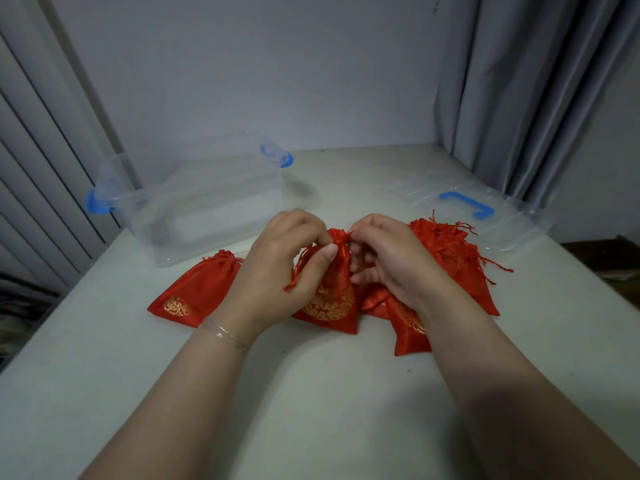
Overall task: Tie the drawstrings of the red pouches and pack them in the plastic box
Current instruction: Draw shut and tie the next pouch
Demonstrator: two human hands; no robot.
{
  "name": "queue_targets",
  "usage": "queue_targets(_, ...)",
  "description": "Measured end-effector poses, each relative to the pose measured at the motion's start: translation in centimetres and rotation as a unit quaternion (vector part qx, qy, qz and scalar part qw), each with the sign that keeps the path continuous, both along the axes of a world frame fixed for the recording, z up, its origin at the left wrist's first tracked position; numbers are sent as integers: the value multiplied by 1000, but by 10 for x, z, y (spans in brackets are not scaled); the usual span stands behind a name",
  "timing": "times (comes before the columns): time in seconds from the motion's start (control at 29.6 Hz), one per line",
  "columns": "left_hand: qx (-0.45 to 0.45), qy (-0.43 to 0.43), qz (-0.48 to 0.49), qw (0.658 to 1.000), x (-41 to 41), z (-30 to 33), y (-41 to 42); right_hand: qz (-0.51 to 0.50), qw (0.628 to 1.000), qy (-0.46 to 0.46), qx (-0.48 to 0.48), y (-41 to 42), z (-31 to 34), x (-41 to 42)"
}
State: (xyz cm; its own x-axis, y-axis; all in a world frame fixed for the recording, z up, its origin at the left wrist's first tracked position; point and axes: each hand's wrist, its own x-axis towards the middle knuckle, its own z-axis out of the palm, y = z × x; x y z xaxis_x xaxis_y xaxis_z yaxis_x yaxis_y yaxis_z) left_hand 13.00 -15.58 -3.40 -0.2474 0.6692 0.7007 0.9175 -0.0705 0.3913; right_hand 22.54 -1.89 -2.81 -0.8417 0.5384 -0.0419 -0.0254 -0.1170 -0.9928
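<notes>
Both hands pinch the drawstrings at the neck of the middle pouch (334, 289) on the table (311, 393): left hand (284, 268), right hand (388, 261). Pull evenly outward; box (207, 202) waits behind.

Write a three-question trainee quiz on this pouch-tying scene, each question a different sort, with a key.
1. True or false: the clear plastic box already holds a red pouch.
2. Multiple choice: the pouch being tied is worked by A) only the left hand, B) only the right hand, C) both hands.
3. Fill in: the box lid with the blue handle lies on the table to the person's ____.

Key: 1 false, the box looks empty; 2 C, both hands pinch at its gathered neck; 3 right, behind the pile of pouches.
</notes>
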Motion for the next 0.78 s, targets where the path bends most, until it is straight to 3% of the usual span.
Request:
queue_targets(0.14,9,-88,-32,996,5,2,0,8,984,-33,176,-2,-7,0)
queue_targets(0.27,-29,-177,-9,984,3,3,-3,-29,911,-47,408,3,-11,0)
queue_targets(0.34,-37,-224,-6,974,2,5,-3,-41,892,-41,447,2,-12,0)
queue_targets(0.37,-32,-254,-7,967,2,6,-3,-39,909,-28,414,0,-12,-1)
queue_targets(0.47,-14,-329,5,944,5,10,-2,-6,984,7,176,-8,-9,-6)
queue_targets(0.51,-13,-346,10,938,5,10,-1,4,993,8,116,-10,-8,-8)
queue_targets(0.57,-19,-379,25,925,4,9,1,14,995,2,102,-11,-10,-9)
queue_targets(0.64,-35,-417,36,908,1,8,1,16,972,-3,234,-13,-14,-7)
queue_targets(0.71,-55,-441,42,895,-2,8,-1,8,917,-4,399,-15,-18,-6)
queue_targets(0.78,-79,-431,54,897,-5,9,-3,-5,876,3,482,-17,-19,-6)
